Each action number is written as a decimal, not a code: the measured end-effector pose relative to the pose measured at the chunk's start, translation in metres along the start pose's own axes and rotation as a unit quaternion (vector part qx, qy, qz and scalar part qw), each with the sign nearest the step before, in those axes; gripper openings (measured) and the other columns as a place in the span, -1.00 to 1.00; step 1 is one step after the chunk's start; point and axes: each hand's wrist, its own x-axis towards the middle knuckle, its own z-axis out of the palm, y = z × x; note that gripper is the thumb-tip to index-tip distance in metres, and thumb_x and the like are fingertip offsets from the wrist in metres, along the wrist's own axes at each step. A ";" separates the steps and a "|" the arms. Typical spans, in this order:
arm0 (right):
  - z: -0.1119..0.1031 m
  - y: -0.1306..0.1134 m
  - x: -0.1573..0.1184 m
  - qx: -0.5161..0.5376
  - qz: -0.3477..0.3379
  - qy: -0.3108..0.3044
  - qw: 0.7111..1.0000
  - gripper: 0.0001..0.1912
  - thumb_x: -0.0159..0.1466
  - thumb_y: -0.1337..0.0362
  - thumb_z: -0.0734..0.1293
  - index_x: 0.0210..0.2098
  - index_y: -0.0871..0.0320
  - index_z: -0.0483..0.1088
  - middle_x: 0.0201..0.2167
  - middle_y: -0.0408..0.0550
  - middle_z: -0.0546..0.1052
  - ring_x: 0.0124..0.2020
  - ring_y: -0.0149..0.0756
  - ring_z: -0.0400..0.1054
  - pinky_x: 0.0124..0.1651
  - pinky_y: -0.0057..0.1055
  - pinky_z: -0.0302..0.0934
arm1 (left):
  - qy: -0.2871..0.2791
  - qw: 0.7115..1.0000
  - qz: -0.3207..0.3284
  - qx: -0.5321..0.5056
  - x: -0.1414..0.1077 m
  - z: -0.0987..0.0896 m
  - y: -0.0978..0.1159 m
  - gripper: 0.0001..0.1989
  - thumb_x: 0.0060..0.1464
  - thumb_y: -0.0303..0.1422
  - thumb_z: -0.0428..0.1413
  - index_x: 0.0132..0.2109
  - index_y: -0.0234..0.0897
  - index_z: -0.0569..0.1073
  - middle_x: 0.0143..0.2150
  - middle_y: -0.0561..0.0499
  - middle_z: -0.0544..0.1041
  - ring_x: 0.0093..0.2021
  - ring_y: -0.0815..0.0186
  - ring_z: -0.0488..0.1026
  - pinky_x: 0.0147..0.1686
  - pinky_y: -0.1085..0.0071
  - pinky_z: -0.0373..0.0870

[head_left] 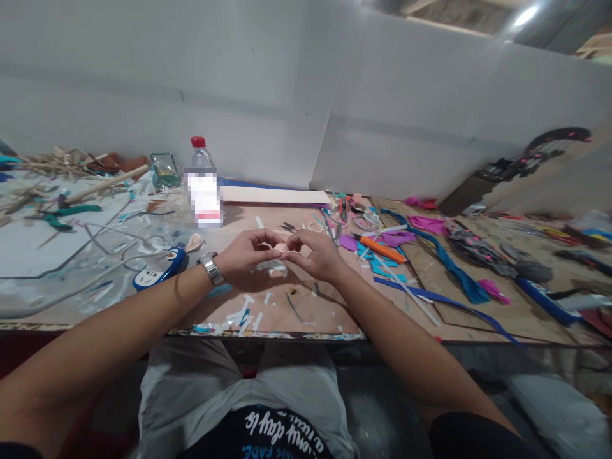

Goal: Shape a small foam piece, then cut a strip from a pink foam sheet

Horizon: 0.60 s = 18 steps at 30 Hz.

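Note:
Above the middle of the littered table, a small pale pink crumpled piece is pinched between the fingertips of both hands. My left hand, with a metal watch at the wrist, grips it from the left. From the other side my right hand closes thumb and fingers on it. Fingers cover much of the piece, so its exact kind is hidden. A similar pale peach piece lies left of my left hand. Scissors rest just beyond my hands.
A blue-and-white power strip with cables and green-handled pliers lie left. Near the wall stands a red-capped bottle. An orange cutter, blue ribbon and coloured scraps spread right. Paper strips litter the front edge.

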 end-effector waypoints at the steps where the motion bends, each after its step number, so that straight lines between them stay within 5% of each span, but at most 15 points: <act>1: 0.000 0.000 0.000 0.000 0.002 0.001 1.000 -0.72 0.28 0.04 0.42 -0.28 0.14 0.46 -0.39 -0.09 0.56 -0.37 -0.30 0.39 -0.24 -0.37 0.22 | 0.000 1.000 0.003 0.000 0.000 0.000 0.000 -0.65 0.04 -0.21 0.34 -0.09 -0.32 0.54 -0.11 -0.12 0.58 -0.10 0.25 0.52 -0.02 0.29 0.41; 18: -0.004 -0.003 0.001 0.009 -0.013 -0.009 1.000 -0.72 0.36 0.06 0.34 -0.32 0.14 0.47 -0.40 -0.06 0.56 -0.35 -0.28 0.41 -0.22 -0.34 0.24 | 0.036 0.999 0.002 0.016 0.001 -0.002 0.006 -0.67 0.04 -0.17 0.33 -0.16 -0.34 0.56 -0.18 -0.09 0.59 -0.16 0.26 0.51 -0.09 0.33 0.41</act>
